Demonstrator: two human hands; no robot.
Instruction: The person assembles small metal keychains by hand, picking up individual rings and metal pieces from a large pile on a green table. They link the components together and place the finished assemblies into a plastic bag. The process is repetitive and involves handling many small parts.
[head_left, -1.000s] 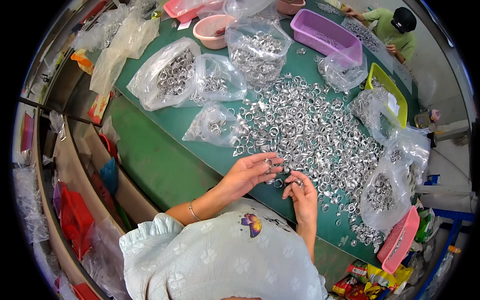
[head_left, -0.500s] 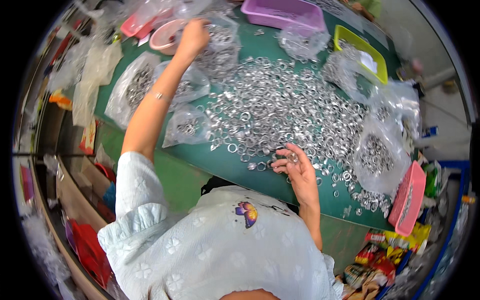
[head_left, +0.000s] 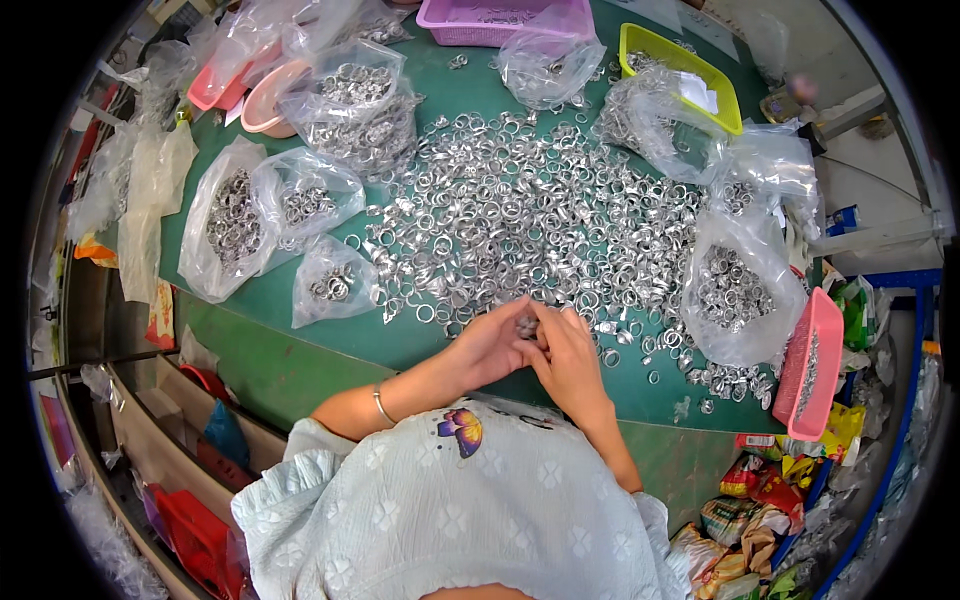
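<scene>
At the centre of the frame, the left hand (head_left: 492,345) and right hand (head_left: 568,362) partly hide the small metal pieces (head_left: 527,325) between them, so their number and exact grip cannot be told. The upper edge cuts off the purple basket (head_left: 462,35), while crumpled clear plastic (head_left: 305,35) at upper left covers part of a pink basket (head_left: 213,92). The lower edge crops the pale shirt (head_left: 400,525), and a pinkish thing (head_left: 803,88) at upper right is too blurred to identify.

Left grip (head_left: 488,345) back from the ring-filled bag (head_left: 358,125) ahead and leftward; I now have it meeting my right grip (head_left: 568,358), metal rings (head_left: 527,327) between them.
</scene>
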